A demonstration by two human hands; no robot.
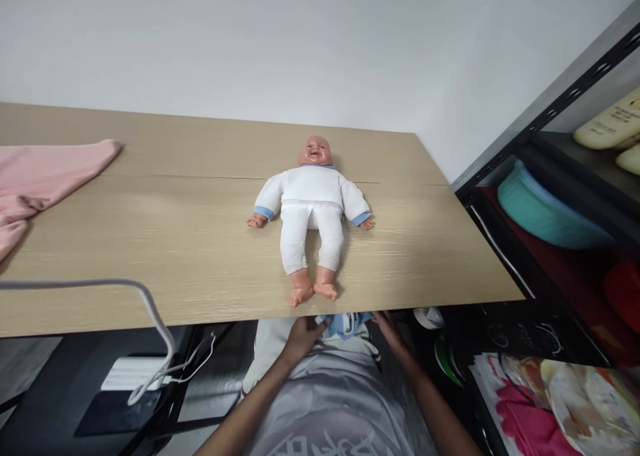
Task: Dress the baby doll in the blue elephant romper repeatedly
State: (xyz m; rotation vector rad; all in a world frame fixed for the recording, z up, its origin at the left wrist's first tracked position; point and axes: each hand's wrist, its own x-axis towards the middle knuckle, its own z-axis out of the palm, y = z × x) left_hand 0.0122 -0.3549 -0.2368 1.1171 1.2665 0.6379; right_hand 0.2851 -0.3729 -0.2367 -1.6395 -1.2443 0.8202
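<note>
A baby doll (313, 186) lies on its back on the wooden table, head toward the wall and bare feet near the front edge. It wears a white top with blue cuffs and white trousers. Below the table edge, over my lap, is a bunched blue-and-white cloth garment (345, 324). My left hand (303, 338) grips its left side, fingers closed on the fabric. On the other side my right hand (387, 328) holds the garment's edge, its fingertips partly hidden under the tabletop. The table edge also covers part of the garment.
Pink clothing (45, 176) lies on the table's left side. A grey cable (115, 283) crosses the front left corner down to a white power strip (133, 374). At right, a shelf holds a teal basin (547, 209) and pale bottles (610, 124); packages (575, 403) sit lower.
</note>
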